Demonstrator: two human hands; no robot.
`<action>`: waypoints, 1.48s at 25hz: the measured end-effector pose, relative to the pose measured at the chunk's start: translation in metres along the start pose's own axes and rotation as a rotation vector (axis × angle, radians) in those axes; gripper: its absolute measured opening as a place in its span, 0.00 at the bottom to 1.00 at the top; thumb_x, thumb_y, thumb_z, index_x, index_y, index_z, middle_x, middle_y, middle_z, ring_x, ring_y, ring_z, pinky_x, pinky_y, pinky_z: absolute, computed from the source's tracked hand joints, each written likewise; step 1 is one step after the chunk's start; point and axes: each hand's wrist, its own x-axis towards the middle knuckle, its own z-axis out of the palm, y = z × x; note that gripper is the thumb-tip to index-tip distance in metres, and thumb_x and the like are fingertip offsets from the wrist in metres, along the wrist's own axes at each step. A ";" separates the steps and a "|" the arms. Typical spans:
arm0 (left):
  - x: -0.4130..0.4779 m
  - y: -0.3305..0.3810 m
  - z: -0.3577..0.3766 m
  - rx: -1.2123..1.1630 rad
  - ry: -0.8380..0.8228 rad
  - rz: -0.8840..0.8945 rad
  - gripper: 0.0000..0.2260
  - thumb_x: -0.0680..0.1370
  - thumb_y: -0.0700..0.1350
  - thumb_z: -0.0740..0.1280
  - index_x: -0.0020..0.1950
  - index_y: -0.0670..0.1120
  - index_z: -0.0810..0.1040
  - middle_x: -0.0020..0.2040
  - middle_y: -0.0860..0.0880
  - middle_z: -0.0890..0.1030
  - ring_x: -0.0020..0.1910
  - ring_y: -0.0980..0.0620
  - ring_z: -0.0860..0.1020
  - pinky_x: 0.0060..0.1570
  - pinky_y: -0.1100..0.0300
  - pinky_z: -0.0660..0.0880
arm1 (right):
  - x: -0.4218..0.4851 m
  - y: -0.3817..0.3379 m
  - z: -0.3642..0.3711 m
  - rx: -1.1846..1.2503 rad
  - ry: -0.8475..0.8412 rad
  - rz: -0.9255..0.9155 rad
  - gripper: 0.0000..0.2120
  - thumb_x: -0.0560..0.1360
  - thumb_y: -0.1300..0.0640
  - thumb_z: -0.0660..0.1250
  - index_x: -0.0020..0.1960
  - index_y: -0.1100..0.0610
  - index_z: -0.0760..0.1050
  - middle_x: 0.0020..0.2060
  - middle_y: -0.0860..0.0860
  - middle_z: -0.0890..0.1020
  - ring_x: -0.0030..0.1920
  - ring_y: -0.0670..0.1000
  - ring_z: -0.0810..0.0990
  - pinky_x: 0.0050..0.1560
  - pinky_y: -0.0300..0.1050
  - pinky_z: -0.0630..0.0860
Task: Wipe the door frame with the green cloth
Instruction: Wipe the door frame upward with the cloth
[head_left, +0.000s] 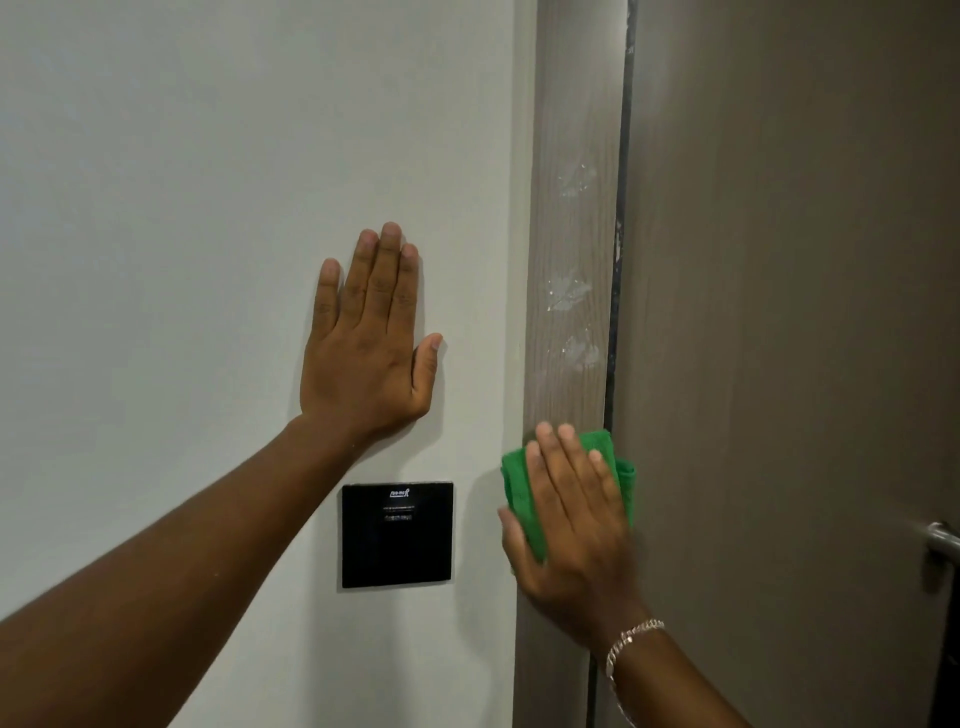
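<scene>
The grey-brown wood-grain door frame (571, 234) runs upright between the white wall and the door. Whitish smudges mark it above my right hand. My right hand (571, 525) presses the folded green cloth (519, 483) flat against the frame, fingers spread over it; the cloth shows around the fingers on the left, top and right. A chain bracelet is on that wrist. My left hand (369, 343) lies flat on the white wall to the left of the frame, fingers together and pointing up, holding nothing.
A black square wall panel (397, 535) sits on the white wall (156, 208) below my left hand. The brown door (789, 312) is shut to the right of the frame, with a metal handle (943, 540) at the right edge.
</scene>
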 end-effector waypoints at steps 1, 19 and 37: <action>-0.001 0.000 0.001 0.002 -0.003 0.000 0.35 0.79 0.56 0.51 0.80 0.39 0.45 0.82 0.39 0.48 0.81 0.42 0.47 0.78 0.41 0.49 | 0.017 0.000 0.000 0.008 0.028 0.044 0.30 0.78 0.47 0.63 0.75 0.63 0.65 0.75 0.59 0.68 0.78 0.58 0.63 0.79 0.55 0.57; 0.041 0.009 -0.001 -0.019 0.023 -0.113 0.36 0.79 0.60 0.48 0.80 0.39 0.44 0.82 0.39 0.47 0.81 0.42 0.46 0.79 0.42 0.48 | 0.162 0.007 -0.011 -0.021 0.095 0.251 0.33 0.80 0.43 0.56 0.77 0.63 0.59 0.78 0.61 0.62 0.80 0.59 0.57 0.80 0.55 0.53; 0.082 0.000 -0.004 -0.060 0.058 -0.081 0.37 0.79 0.62 0.47 0.80 0.40 0.42 0.82 0.41 0.42 0.81 0.45 0.41 0.79 0.43 0.48 | 0.259 0.043 -0.027 -0.007 0.177 0.208 0.32 0.80 0.43 0.55 0.77 0.62 0.59 0.77 0.60 0.64 0.79 0.58 0.59 0.80 0.53 0.53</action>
